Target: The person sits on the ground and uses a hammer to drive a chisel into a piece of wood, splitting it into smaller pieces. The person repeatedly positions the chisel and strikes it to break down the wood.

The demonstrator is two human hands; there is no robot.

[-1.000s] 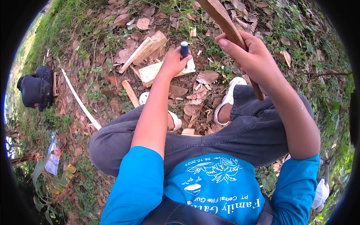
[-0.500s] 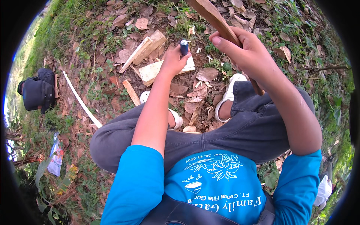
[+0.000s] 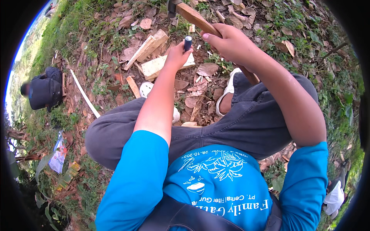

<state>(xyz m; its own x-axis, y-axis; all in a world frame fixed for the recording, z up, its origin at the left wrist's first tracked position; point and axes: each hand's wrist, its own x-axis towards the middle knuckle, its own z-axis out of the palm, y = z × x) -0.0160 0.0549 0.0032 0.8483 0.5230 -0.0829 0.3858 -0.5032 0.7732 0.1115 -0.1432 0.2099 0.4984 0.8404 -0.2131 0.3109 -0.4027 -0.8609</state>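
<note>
My left hand (image 3: 177,56) is closed around the dark blue handle of what looks like a chisel (image 3: 187,43). Its pale butt end points up, and its blade is hidden by the hand. Beneath that hand lies a pale wooden block (image 3: 155,67) on the ground between my feet. To the right, my right hand (image 3: 233,43) grips the wooden handle of a hammer (image 3: 195,17). The hammer's dark metal head is at the top edge, up and left of the hand, raised above the ground. The handle's lower end passes below my wrist near my right knee.
Two wood offcuts (image 3: 143,52) lean just left of the block. Small chips and dry leaves (image 3: 208,69) cover the ground by my white shoes (image 3: 230,85). A long white strip (image 3: 84,94) lies farther left, near a person in dark clothes (image 3: 46,88) and a plastic bag (image 3: 58,158).
My right hand has moved left with the hammer, and its head has come into view at the top. My left hand stays at the block, still holding the chisel.
</note>
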